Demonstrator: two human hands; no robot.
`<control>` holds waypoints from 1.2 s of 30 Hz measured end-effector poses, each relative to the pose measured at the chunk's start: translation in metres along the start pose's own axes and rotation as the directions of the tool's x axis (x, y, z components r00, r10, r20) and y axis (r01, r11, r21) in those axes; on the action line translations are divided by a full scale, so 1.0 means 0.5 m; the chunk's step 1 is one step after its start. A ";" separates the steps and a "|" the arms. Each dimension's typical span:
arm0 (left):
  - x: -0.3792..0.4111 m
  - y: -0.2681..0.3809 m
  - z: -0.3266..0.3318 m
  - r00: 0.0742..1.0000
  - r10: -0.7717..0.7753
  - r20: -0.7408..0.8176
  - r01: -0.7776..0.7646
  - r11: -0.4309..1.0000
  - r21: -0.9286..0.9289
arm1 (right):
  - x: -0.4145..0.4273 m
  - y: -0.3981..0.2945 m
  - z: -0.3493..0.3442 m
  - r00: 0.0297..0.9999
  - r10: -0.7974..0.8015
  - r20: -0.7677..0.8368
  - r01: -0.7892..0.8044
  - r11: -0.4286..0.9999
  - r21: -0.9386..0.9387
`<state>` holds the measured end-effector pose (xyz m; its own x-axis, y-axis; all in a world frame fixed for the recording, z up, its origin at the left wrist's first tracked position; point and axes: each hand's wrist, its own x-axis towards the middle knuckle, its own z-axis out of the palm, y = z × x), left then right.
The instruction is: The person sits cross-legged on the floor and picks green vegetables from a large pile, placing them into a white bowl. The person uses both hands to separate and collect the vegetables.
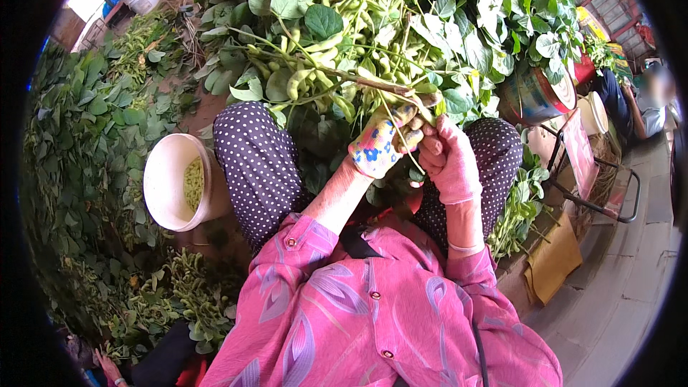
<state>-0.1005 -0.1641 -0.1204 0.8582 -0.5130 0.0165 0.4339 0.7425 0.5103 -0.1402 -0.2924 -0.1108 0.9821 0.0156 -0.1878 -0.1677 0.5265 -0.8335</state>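
Note:
My left hand [384, 140], in a flowered glove, is closed around the cut end of a soybean plant stem [365, 81], whose podded branches reach away to the left. Touching it on the right is my right hand [449, 158], in a pink glove with fingertips bare; its thumb and fingers pinch a green soybean pod [439, 107] by the stem end. Green pods [299, 83] hang along the held plant. A large heap of leafy soybean plants [376, 5] lies before my knees. Beside my left knee, a white plastic bucket [177, 142] holds shelled green beans [193, 184].
More soybean plants [80, 145] cover the floor at left. Metal cans [537, 91] and a folding chair [579, 150] stand at right, near brown cardboard [556, 263]. One person [647, 113] sits at far right; another person's hand [109, 368] shows at lower left.

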 end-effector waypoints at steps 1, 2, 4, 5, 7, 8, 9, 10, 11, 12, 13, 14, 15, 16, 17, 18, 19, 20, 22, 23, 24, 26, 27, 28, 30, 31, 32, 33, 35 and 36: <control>0.004 -0.005 -0.018 0.999 0.012 0.030 -0.014 0.997 0.074 | -0.006 -0.006 0.005 0.998 -0.023 -0.050 0.016 0.989 -0.147; 0.009 -0.013 -0.030 0.999 0.043 0.028 -0.046 0.994 0.096 | -0.017 -0.017 0.013 0.994 -0.054 -0.095 0.024 0.956 -0.291; 0.011 -0.005 -0.027 0.999 0.034 0.025 -0.038 0.984 0.173 | -0.032 -0.020 0.018 0.983 -0.122 -0.134 0.059 0.913 -0.403; 0.008 0.003 -0.027 0.999 0.005 0.050 -0.013 0.986 0.164 | -0.046 -0.030 0.026 0.982 -0.154 -0.109 0.083 0.871 -0.484; 0.016 -0.010 0.000 0.970 0.121 -0.213 -0.072 0.971 0.226 | -0.045 -0.015 0.033 0.968 -0.253 -0.006 0.211 0.821 -0.531; 0.015 -0.009 0.011 0.960 0.173 -0.221 -0.142 0.979 0.147 | -0.047 -0.021 0.041 0.984 -0.178 -0.018 0.136 0.809 -0.572; 0.015 -0.004 0.020 0.945 0.202 -0.258 -0.161 0.972 0.170 | -0.041 -0.011 0.039 0.975 -0.223 0.015 0.182 0.755 -0.630; 0.015 -0.003 0.021 0.946 0.194 -0.259 -0.137 0.966 0.221 | -0.043 -0.013 0.037 0.983 -0.185 -0.006 0.147 0.800 -0.582; 0.014 -0.003 0.020 0.947 0.187 -0.262 -0.114 0.956 0.272 | -0.047 -0.017 0.036 0.989 -0.144 -0.023 0.110 0.840 -0.531; 0.020 -0.009 0.009 0.960 0.159 -0.231 -0.096 0.961 0.259 | -0.051 -0.024 0.039 0.989 -0.141 -0.050 0.097 0.859 -0.503; 0.017 0.000 0.014 0.958 0.099 -0.268 -0.006 0.945 0.326 | -0.054 -0.028 0.040 0.989 -0.133 -0.071 0.084 0.879 -0.470; 0.019 -0.004 0.012 0.953 0.144 -0.268 -0.048 0.940 0.337 | -0.052 -0.022 0.034 0.986 -0.151 -0.071 0.103 0.886 -0.451; 0.023 -0.010 0.013 0.946 0.186 -0.266 -0.089 0.936 0.340 | -0.048 -0.019 0.032 0.982 -0.174 -0.073 0.113 0.851 -0.513; 0.029 -0.011 0.012 0.922 0.229 -0.312 -0.083 0.905 0.418 | -0.042 -0.015 0.031 0.978 -0.197 -0.074 0.121 0.812 -0.572; 0.033 -0.011 0.012 0.895 0.273 -0.353 -0.071 0.868 0.492 | -0.039 -0.014 0.033 0.973 -0.221 -0.073 0.127 0.768 -0.628; 0.026 -0.006 0.016 0.903 0.234 -0.360 -0.068 0.906 0.418 | -0.040 -0.015 0.043 0.972 -0.214 -0.101 0.111 0.790 -0.603; 0.027 -0.010 0.010 0.911 0.244 -0.332 -0.090 0.904 0.417 | -0.038 -0.014 0.041 0.975 -0.203 -0.088 0.114 0.802 -0.587; 0.029 -0.018 -0.001 0.918 0.254 -0.305 -0.112 0.903 0.415 | -0.035 -0.012 0.037 0.978 -0.193 -0.075 0.116 0.813 -0.570; 0.024 -0.007 -0.002 0.949 0.159 -0.273 -0.050 0.929 0.367 | -0.020 -0.006 0.029 0.977 -0.206 -0.056 0.141 0.821 -0.553; 0.018 0.003 -0.004 0.955 0.115 -0.274 -0.021 0.946 0.322 | -0.024 -0.010 0.030 0.982 -0.169 -0.079 0.100 0.835 -0.541; 0.016 0.002 0.001 0.963 0.123 -0.241 -0.081 0.981 0.178 | -0.024 -0.010 0.024 0.990 -0.129 -0.056 0.081 0.846 -0.527; 0.016 0.010 -0.016 0.998 0.026 -0.049 -0.023 0.998 0.062 | -0.027 -0.011 0.020 0.994 -0.107 -0.007 0.087 0.847 -0.525; 0.029 0.007 -0.015 0.996 -0.039 -0.081 0.045 0.996 0.078 | -0.026 -0.012 0.015 0.989 -0.151 0.003 0.128 0.829 -0.545; 0.034 0.000 -0.013 0.992 0.023 -0.121 -0.006 0.990 0.142 | -0.027 -0.011 0.016 0.987 -0.162 0.011 0.137 0.791 -0.596; 0.024 0.007 -0.007 0.967 -0.010 -0.255 0.100 0.933 0.344 | -0.029 -0.025 0.028 0.988 -0.155 -0.006 0.120 0.789 -0.603; 0.018 0.042 0.004 0.962 -0.167 -0.215 0.248 0.861 0.445 | -0.018 -0.024 0.011 0.985 -0.154 0.072 0.165 0.772 -0.614; 0.026 0.034 0.000 0.968 -0.156 -0.195 0.224 0.886 0.405 | -0.015 -0.026 0.004 0.976 -0.213 0.043 0.187 0.725 -0.663; 0.030 0.025 -0.012 0.972 -0.140 -0.186 0.201 0.910 0.364 | -0.014 -0.024 0.003 0.964 -0.264 0.023 0.203 0.679 -0.706; 0.042 0.021 -0.050 0.961 -0.267 -0.064 0.270 0.962 0.035 | -0.028 -0.050 0.030 0.962 -0.261 0.086 0.235 0.620 -0.749; 0.046 0.021 -0.041 0.965 -0.246 -0.089 0.255 0.961 0.110 | -0.031 -0.043 0.024 0.968 -0.250 0.026 0.199 0.701 -0.684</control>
<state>-0.0708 -0.1594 -0.1322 0.7462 -0.6393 -0.1857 0.6051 0.5351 0.5894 -0.1509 -0.2938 -0.0836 0.9948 -0.0942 0.0400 0.0195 -0.2093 -0.9777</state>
